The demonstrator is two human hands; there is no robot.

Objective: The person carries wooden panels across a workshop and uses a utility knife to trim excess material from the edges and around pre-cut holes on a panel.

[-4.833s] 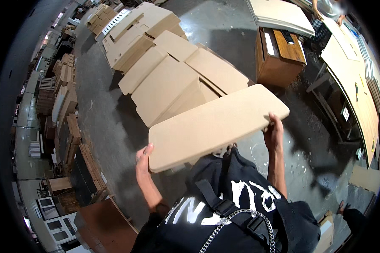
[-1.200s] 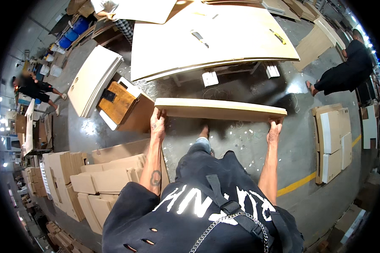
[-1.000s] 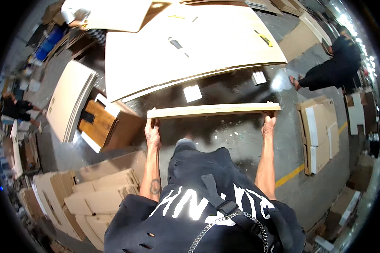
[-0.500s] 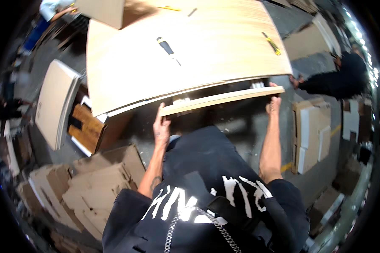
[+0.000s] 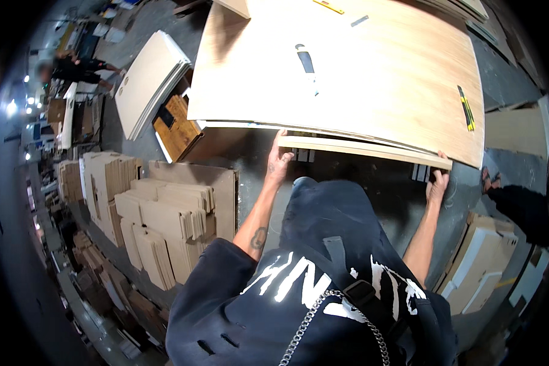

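Observation:
A long, narrow strip of pale wood board [image 5: 366,150] lies along the near edge of a large light wood panel [image 5: 378,73]. My left hand [image 5: 279,161] grips its left end, thumb and fingers around the edge. My right hand [image 5: 436,183] is closed on the right end. Metal brackets or rails [image 5: 421,173] show beneath the strip. On the panel lie a dark-handled tool with a narrow blade [image 5: 306,61], a yellow-and-black utility knife [image 5: 466,108], a thin yellow tool [image 5: 329,7] and a small grey metal piece [image 5: 360,21].
Stacked pale panels [image 5: 149,85] lean beside a brown wooden box [image 5: 178,129] at left. Cardboard stacks [image 5: 165,207] stand to my left rear, wrapped boards [image 5: 479,265] at right. One person [image 5: 82,67] is far left; a dark-clothed leg [image 5: 521,204] shows at right.
My view has turned, so the panel and tools appear farther right. Both hands still hold the strip, whose slant in the picture has reversed. The person at the upper left has left the view.

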